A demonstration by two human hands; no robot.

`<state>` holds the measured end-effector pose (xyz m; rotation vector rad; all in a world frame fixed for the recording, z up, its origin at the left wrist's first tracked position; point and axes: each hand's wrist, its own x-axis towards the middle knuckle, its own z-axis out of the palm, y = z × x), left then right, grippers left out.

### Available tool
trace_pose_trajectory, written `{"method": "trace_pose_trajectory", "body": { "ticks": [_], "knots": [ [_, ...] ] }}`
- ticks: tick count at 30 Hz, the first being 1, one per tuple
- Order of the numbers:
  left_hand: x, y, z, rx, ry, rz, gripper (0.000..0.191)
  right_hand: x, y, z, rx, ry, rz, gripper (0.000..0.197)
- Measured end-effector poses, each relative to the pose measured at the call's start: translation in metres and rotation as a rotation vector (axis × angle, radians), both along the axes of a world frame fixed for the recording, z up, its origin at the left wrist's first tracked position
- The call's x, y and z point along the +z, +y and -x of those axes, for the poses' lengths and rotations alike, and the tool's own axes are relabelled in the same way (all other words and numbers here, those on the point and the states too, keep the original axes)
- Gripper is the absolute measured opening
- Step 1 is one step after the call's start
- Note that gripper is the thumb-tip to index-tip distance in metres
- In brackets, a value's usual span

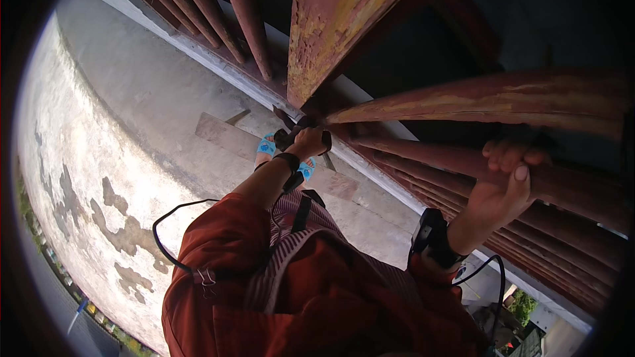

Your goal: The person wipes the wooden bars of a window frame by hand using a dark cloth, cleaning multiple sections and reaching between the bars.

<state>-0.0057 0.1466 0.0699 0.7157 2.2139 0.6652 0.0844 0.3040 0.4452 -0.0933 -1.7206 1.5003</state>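
Note:
My left hand [310, 142] is closed on a dark object with a black grip [326, 142], near the foot of a thick square wooden post [330, 25] with peeling red and yellow paint. The object's far end is dark and partly hidden, so its kind is unclear. My right hand [503, 186] is wrapped around a round red wooden bar [575, 181] at the right, with the thumb towards the camera. Both wrists wear black strapped devices with cables.
Beneath my feet in blue slippers [266, 145] is a narrow wooden bench [337, 182] on a concrete floor [198, 173]. More red bars [243, 10] stand along a white-edged sill [223, 67]. A black cable [155, 230] loops beside my left sleeve.

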Motion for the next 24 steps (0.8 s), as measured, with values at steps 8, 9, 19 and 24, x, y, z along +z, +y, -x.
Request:
{"method": "trace_pose_trajectory", "body": {
  "ticks": [8, 9, 19, 24],
  "knots": [
    [0.030, 0.002, 0.021, 0.311, 0.385, -0.288, 0.051, 0.002, -0.002, -0.001, -0.056, 0.017, -0.009, 0.023],
    [0.013, 0.000, 0.018, 0.306, 0.502, -0.317, 0.051, 0.002, -0.003, -0.001, -0.065, 0.008, -0.010, 0.023],
    [0.020, -0.005, -0.027, 0.351, -0.573, -0.486, 0.042, 0.003, -0.002, 0.001, 0.020, 0.067, 0.117, 0.020],
    [0.143, 0.003, -0.029, 0.311, -0.419, -0.799, 0.043, 0.000, -0.005, -0.001, -0.038, 0.024, 0.158, 0.020]
  ]
}}
